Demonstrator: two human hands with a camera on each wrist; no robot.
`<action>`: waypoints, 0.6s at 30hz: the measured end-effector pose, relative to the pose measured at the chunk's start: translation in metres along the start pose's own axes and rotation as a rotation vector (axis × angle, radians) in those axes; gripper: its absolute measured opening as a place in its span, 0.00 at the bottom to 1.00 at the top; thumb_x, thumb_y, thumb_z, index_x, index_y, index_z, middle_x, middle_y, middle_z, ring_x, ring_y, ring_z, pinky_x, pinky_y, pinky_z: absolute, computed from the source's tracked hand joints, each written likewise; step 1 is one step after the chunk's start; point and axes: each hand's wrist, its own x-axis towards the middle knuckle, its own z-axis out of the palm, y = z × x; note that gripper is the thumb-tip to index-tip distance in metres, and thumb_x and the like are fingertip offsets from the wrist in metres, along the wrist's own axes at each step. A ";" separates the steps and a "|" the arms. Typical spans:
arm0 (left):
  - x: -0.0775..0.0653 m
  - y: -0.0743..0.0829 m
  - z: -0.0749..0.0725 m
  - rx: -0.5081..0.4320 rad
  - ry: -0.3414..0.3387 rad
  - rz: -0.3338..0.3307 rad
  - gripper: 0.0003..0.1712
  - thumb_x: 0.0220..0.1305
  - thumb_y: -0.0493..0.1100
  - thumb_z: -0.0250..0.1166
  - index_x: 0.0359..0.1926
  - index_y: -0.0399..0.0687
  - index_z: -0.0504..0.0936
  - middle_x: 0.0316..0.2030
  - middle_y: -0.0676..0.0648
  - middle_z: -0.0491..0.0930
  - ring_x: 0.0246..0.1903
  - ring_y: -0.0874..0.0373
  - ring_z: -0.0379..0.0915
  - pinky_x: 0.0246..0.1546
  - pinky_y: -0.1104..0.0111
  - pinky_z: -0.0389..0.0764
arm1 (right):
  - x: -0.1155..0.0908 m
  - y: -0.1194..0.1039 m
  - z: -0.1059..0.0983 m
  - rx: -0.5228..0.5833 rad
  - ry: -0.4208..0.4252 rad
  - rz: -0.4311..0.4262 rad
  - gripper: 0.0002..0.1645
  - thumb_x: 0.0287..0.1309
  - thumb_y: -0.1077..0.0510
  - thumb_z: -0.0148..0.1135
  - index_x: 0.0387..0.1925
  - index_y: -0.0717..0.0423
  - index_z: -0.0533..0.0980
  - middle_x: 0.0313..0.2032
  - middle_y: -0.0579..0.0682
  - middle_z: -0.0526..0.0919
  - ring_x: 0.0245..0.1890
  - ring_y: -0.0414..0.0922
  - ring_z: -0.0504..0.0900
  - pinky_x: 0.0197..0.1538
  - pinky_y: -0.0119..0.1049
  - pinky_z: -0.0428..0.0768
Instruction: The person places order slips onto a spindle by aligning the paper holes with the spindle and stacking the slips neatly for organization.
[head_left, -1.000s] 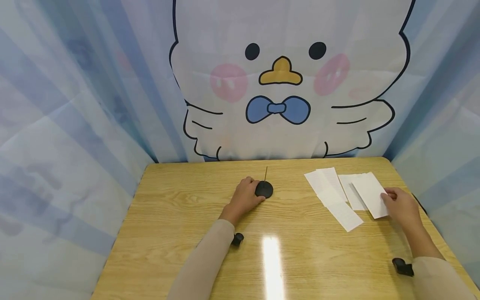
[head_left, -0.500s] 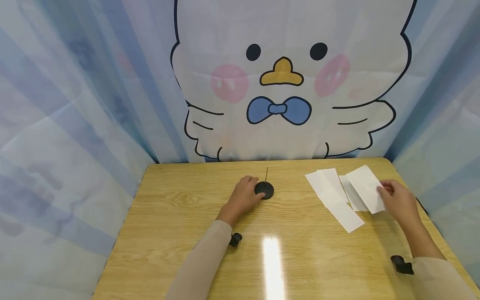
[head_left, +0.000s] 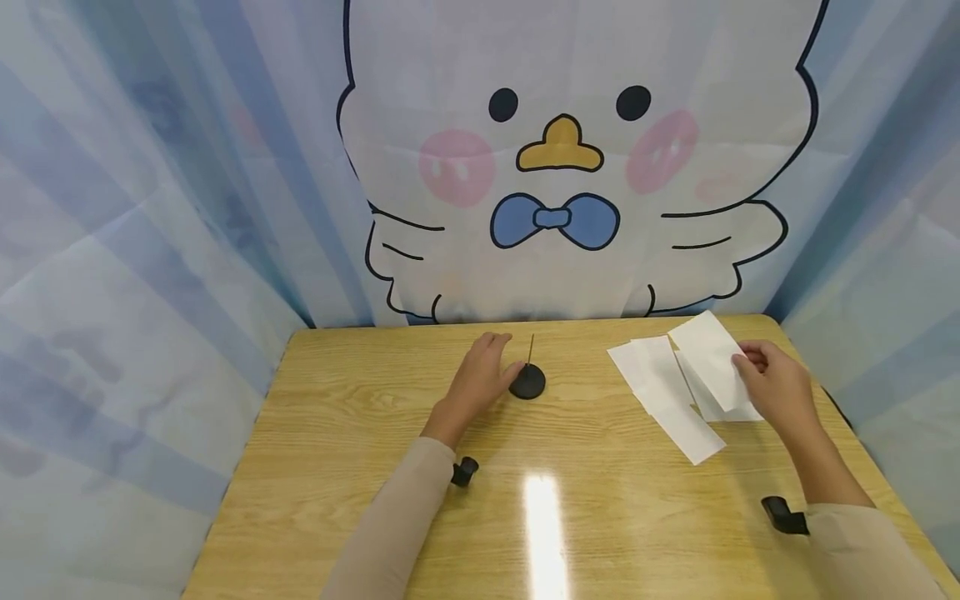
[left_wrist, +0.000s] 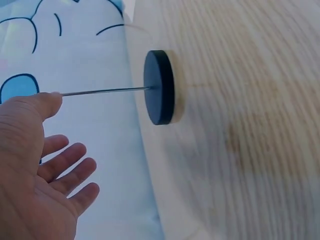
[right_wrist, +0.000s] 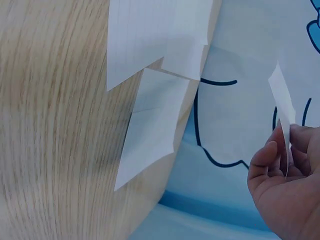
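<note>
A receipt spike with a round black base (head_left: 527, 382) and a thin upright metal rod (left_wrist: 105, 91) stands on the table. Just to its left is my left hand (head_left: 474, 382), fingers spread and lifted off the base. In the left wrist view the thumb overlaps the rod's tip; whether they touch I cannot tell. My right hand (head_left: 782, 392) pinches a white paper slip (head_left: 708, 358) by its right edge, thumb against fingers. The slip is raised above other paper slips (head_left: 667, 387) that lie overlapping on the table, some faintly lined in the right wrist view (right_wrist: 142, 35).
The light wooden table (head_left: 360, 492) ends at a back edge against a curtain (head_left: 562, 275) with a cartoon bird. Side curtains (head_left: 135, 292) hang left and right. Black wrist mounts (head_left: 465, 472) show at both sleeves.
My right hand has lifted the paper slip and carried it left and away from me. My left hand has let go of the spike's base, rising and opening beside it.
</note>
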 end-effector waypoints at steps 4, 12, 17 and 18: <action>0.002 0.003 -0.006 -0.008 0.035 0.050 0.34 0.75 0.53 0.64 0.73 0.41 0.71 0.65 0.39 0.75 0.66 0.44 0.72 0.65 0.54 0.77 | 0.000 -0.013 0.005 0.023 0.003 0.007 0.26 0.79 0.51 0.52 0.62 0.70 0.73 0.50 0.68 0.79 0.45 0.57 0.77 0.32 0.18 0.68; 0.008 0.018 -0.021 0.049 0.107 0.154 0.30 0.74 0.50 0.65 0.69 0.38 0.74 0.61 0.39 0.77 0.63 0.45 0.75 0.64 0.56 0.78 | -0.002 -0.036 0.013 0.088 0.037 -0.104 0.23 0.77 0.51 0.56 0.58 0.68 0.77 0.45 0.63 0.82 0.35 0.33 0.73 0.32 0.15 0.72; 0.011 0.029 -0.029 0.058 0.154 0.220 0.28 0.73 0.48 0.66 0.66 0.37 0.77 0.57 0.39 0.80 0.59 0.46 0.77 0.61 0.58 0.80 | -0.001 -0.051 0.016 0.117 0.050 -0.163 0.22 0.77 0.51 0.56 0.57 0.66 0.78 0.44 0.62 0.83 0.34 0.25 0.71 0.34 0.14 0.71; 0.012 0.032 -0.030 0.054 0.159 0.229 0.27 0.73 0.48 0.66 0.66 0.38 0.77 0.57 0.39 0.80 0.58 0.47 0.78 0.60 0.58 0.80 | -0.001 -0.054 0.017 0.125 0.055 -0.176 0.22 0.77 0.51 0.57 0.57 0.66 0.78 0.44 0.61 0.83 0.35 0.25 0.71 0.34 0.14 0.71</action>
